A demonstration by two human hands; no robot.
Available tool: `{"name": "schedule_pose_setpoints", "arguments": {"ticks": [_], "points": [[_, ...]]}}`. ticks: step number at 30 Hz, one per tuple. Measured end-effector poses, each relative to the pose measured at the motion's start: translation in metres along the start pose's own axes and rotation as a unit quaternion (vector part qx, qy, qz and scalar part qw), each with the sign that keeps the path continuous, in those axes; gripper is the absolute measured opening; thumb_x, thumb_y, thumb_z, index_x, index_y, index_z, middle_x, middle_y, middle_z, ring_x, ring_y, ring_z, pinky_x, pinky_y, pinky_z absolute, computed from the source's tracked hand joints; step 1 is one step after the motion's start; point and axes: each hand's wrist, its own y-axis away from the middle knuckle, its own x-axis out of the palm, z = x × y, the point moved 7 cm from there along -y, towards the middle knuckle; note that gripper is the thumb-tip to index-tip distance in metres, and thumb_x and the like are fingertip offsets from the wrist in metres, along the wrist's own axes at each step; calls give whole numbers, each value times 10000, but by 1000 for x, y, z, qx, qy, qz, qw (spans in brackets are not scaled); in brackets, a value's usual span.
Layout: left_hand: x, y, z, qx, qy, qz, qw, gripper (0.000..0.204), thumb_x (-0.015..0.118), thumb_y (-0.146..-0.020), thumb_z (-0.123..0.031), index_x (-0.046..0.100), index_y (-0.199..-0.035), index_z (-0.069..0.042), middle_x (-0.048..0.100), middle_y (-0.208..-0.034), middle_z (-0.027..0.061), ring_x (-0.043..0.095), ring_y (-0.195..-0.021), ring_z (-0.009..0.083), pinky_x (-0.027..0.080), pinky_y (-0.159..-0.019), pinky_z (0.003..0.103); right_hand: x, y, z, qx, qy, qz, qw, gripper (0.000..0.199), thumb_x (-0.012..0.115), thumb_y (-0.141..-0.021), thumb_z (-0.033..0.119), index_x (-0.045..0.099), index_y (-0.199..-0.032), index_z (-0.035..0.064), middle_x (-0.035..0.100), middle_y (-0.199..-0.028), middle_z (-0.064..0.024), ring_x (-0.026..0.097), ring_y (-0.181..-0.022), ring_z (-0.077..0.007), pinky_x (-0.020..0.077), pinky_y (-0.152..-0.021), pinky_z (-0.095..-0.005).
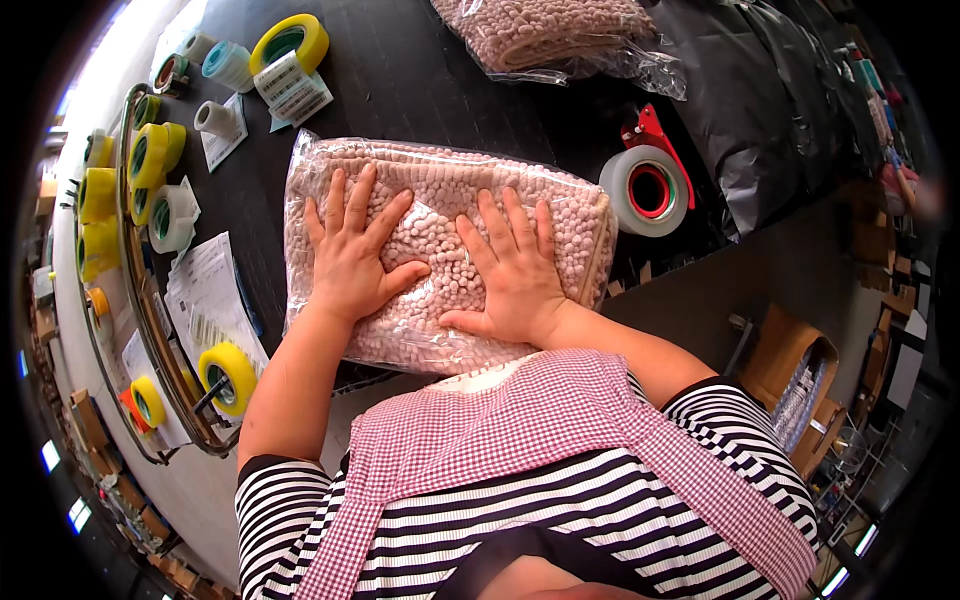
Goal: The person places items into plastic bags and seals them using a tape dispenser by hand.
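Observation:
A folded pink chenille bath mat [440, 245] in a clear plastic bag lies flat on the black table in front of me. My left hand [355, 250] rests palm down on its left half, fingers spread. On the right half lies my right hand [517, 268], also flat with the fingers apart. Both press on the bag and neither grips anything. Just beyond the bag's right edge stands a red tape dispenser [660, 150] with a roll of clear tape [645, 190].
Another bagged pink mat [560, 35] lies at the far side, beside black plastic sheeting [745, 110]. At the left are a yellow tape roll [318, 40], label rolls [228, 66], printed papers [205, 290] and a metal rack [130, 200] with several tape rolls. An open cardboard box [790, 350] stands lower right.

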Motion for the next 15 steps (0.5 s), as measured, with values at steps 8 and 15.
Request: {"name": "schedule_pose_setpoints", "arguments": {"ticks": [8, 15], "points": [[3, 2, -2, 1, -41, -13, 999, 825, 595, -792, -749, 476, -1493, -331, 189, -1669, 78, 87, -1540, 362, 41, -1167, 682, -4, 0, 2, 29, 35, 22, 999, 1075, 632, -765, 771, 354, -1541, 82, 156, -1633, -235, 38, -1529, -414, -51, -1205, -588], [-66, 44, 46, -92, 231, -244, 937, 759, 680, -888, -563, 446, -1511, -198, 287, -1617, 173, 249, -1494, 376, 225, -1204, 481, -90, -65, -47, 78, 19, 54, 995, 892, 776, -772, 592, 489, -1469, 115, 520, -1470, -155, 454, -1382, -337, 383, -1127, -411]]}}
